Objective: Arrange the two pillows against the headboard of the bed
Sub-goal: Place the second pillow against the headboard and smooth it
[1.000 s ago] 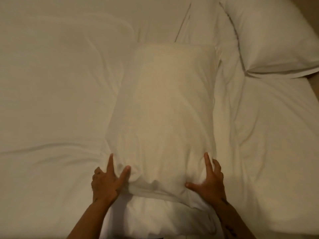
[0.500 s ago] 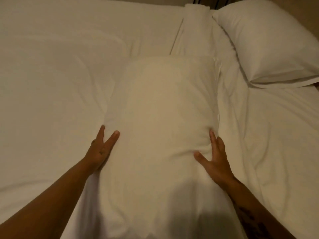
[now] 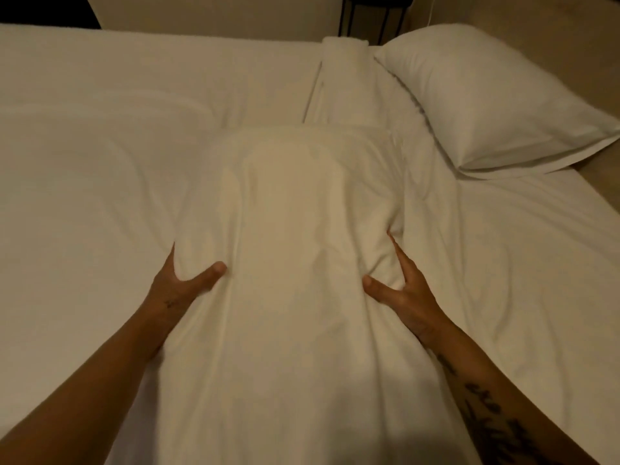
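A long white pillow (image 3: pixel 295 236) lies lengthwise on the bed in front of me, its case loose and creased. My left hand (image 3: pixel 181 283) grips its left side, thumb on top and fingers tucked under the edge. My right hand (image 3: pixel 402 290) pinches its right side the same way, bunching the fabric. A second white pillow (image 3: pixel 493 102) rests at the far right corner of the bed, tilted against the beige surface there. Whether that surface is the headboard I cannot tell.
The white sheet (image 3: pixel 100 162) covers the mattress, with a folded ridge of fabric (image 3: pixel 342 78) at the far edge. Beyond the bed stand a pale wall panel (image 3: pixel 214 11) and a dark barred object (image 3: pixel 375 15).
Both hands have slid forward along the pillow's sides and now squeeze in harder. The view has tilted up, showing the bed's far edge and the wall.
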